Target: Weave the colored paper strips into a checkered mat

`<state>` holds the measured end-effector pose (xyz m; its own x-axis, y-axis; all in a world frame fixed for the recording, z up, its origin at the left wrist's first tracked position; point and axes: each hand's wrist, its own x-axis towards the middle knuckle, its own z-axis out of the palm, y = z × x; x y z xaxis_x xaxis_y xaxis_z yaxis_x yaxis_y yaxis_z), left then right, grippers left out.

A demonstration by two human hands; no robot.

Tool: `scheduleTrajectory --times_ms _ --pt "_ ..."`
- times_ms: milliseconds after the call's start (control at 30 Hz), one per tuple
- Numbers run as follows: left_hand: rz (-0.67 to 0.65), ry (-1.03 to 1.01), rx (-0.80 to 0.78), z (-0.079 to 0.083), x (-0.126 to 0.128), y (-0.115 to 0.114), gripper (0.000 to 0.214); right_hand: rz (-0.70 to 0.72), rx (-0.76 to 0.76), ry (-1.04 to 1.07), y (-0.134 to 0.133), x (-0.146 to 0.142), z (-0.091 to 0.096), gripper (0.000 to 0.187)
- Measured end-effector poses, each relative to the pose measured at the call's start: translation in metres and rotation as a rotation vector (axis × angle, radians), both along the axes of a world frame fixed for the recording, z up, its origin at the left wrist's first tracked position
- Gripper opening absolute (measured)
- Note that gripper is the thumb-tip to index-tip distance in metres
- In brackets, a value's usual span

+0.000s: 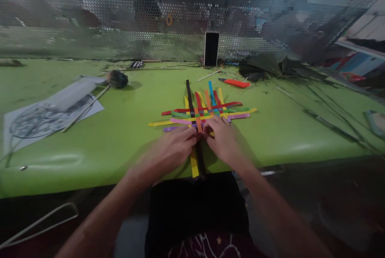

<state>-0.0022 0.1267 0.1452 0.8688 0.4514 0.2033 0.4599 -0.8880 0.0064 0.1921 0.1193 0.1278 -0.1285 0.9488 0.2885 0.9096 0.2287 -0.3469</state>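
Rested curled left hand (180, 140) and right hand (224, 136) at woven strips (199, 107), too blurred to tell whether pinching; seemed light, bendy, best taken near crossings.

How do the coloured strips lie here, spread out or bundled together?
Spread out: the coloured strips cross one another on the green table, their free ends reaching out in several directions.
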Motion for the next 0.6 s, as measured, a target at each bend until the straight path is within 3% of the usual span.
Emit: scheduleTrajectory --times_ms 100,333,600 --pt "-0.017 0.018 0.01 0.0 0.001 0.001 0.027 0.028 0.011 -0.055 -0.005 0.001 0.005 0.009" --pt "-0.038 0.054 0.094 0.001 0.005 -0.001 0.03 0.367 0.127 -0.11 -0.034 0.026 0.012 0.03" --pt "0.015 -0.038 0.049 -0.005 0.005 -0.003 0.029 0.401 0.151 -0.301 -0.041 0.029 0.008 0.04"
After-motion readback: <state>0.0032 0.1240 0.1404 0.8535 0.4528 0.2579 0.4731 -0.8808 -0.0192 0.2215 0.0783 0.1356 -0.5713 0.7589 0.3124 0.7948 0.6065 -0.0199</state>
